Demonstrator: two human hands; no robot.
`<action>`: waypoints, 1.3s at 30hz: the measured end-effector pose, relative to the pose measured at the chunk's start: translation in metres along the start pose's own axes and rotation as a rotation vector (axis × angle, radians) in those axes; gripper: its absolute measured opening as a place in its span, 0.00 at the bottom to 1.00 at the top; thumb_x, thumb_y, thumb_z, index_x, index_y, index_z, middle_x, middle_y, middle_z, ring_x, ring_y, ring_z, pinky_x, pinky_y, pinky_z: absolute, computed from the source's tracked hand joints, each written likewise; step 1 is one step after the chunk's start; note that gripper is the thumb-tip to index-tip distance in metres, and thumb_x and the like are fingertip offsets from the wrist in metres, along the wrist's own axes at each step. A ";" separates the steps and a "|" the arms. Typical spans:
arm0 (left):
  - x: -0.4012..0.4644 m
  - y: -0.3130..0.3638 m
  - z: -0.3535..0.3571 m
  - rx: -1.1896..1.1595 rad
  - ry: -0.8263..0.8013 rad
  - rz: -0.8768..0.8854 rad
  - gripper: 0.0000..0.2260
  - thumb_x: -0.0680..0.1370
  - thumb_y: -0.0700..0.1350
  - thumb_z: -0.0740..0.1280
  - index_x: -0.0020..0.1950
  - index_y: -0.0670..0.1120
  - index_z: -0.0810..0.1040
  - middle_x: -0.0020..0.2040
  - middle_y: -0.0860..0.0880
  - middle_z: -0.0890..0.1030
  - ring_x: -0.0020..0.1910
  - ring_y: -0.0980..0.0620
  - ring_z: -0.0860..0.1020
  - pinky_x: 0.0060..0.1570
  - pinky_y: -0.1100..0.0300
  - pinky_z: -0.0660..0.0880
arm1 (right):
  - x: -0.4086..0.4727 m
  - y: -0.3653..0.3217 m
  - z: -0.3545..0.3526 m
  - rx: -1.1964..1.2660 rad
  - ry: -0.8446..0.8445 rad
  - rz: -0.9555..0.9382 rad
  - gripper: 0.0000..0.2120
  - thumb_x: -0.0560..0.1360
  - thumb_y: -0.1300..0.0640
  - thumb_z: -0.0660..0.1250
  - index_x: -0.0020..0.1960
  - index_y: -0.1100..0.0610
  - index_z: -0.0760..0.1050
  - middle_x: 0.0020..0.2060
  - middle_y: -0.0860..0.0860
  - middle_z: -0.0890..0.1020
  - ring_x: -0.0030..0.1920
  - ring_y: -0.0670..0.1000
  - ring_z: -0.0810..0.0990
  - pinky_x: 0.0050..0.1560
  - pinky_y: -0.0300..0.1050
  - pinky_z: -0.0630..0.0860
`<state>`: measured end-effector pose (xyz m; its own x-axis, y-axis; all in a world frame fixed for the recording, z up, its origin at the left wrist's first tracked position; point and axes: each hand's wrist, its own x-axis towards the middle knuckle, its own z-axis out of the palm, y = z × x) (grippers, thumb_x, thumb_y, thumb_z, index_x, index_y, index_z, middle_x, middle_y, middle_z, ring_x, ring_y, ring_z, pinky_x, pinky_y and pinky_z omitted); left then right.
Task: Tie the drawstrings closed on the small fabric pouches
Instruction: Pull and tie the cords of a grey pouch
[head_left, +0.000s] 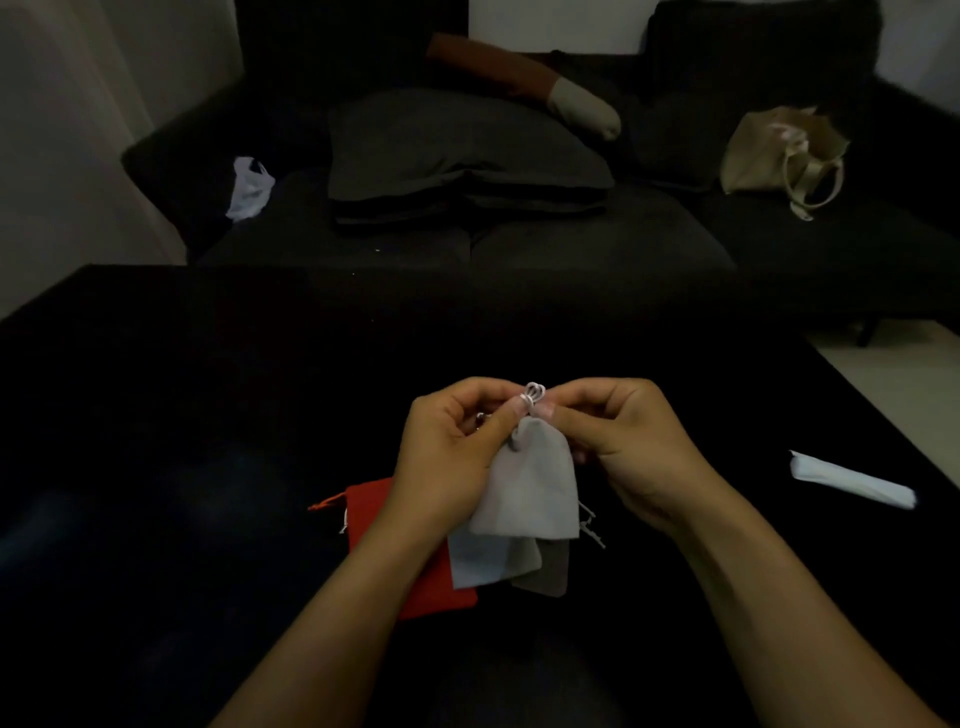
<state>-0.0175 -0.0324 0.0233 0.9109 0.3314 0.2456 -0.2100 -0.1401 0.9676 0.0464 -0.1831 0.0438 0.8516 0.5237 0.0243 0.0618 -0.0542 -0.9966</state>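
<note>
Grey fabric pouch (530, 483) held up at lower centre of frame, neck gathered, body hanging free below the fingers. Left hand (452, 447) curled, thumb and fingertips pinching the pale drawstring (534, 393) at the neck from the left. Right hand (623, 441) likewise curled, pinching the same cord from the right; small loops showing just above the fingertips. Knot apparently being formed, not yet drawn down.

Best done, by judgement: kept the neck bunched tight while pulling both loops evenly outward, so the knot seated against the fabric rather than up the cord; avoided letting either loop slip through.

Beneath the hands, lying on the black table (156, 467): red pouch (374, 514) with orange cord at lower centre-left, light blue-grey pouch (483, 561) and darker grey pouch (548, 571) overlapping it. Whether tied, could not tell.

White folded item (852, 480) at right of frame. Dim room. Dark sofa (519, 244) across upper frame, with grey cushions (457, 150), white plastic bag (250, 188) upper left, beige tote bag (779, 156) upper right.
</note>
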 end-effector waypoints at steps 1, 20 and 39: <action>0.000 -0.001 0.001 0.002 0.022 -0.018 0.04 0.77 0.39 0.69 0.50 0.43 0.83 0.45 0.49 0.85 0.45 0.52 0.83 0.43 0.62 0.80 | 0.000 0.000 0.000 -0.010 -0.017 -0.007 0.06 0.75 0.60 0.69 0.49 0.60 0.84 0.42 0.55 0.86 0.41 0.51 0.84 0.37 0.38 0.77; 0.002 0.010 -0.004 -0.402 -0.009 -0.336 0.07 0.75 0.37 0.70 0.52 0.41 0.83 0.46 0.43 0.86 0.45 0.49 0.85 0.41 0.61 0.80 | 0.002 0.008 0.004 0.103 -0.137 0.041 0.09 0.78 0.58 0.66 0.50 0.63 0.81 0.41 0.55 0.84 0.42 0.52 0.82 0.41 0.43 0.78; 0.004 0.003 -0.007 -0.009 0.021 0.089 0.06 0.72 0.36 0.75 0.44 0.47 0.83 0.41 0.48 0.85 0.42 0.54 0.84 0.41 0.65 0.77 | 0.005 0.007 0.006 0.495 -0.272 0.348 0.10 0.75 0.54 0.66 0.43 0.61 0.74 0.33 0.52 0.70 0.30 0.44 0.65 0.25 0.33 0.61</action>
<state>-0.0168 -0.0252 0.0272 0.8808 0.3375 0.3321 -0.2934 -0.1616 0.9422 0.0475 -0.1758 0.0363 0.6129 0.7457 -0.2613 -0.4945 0.1041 -0.8629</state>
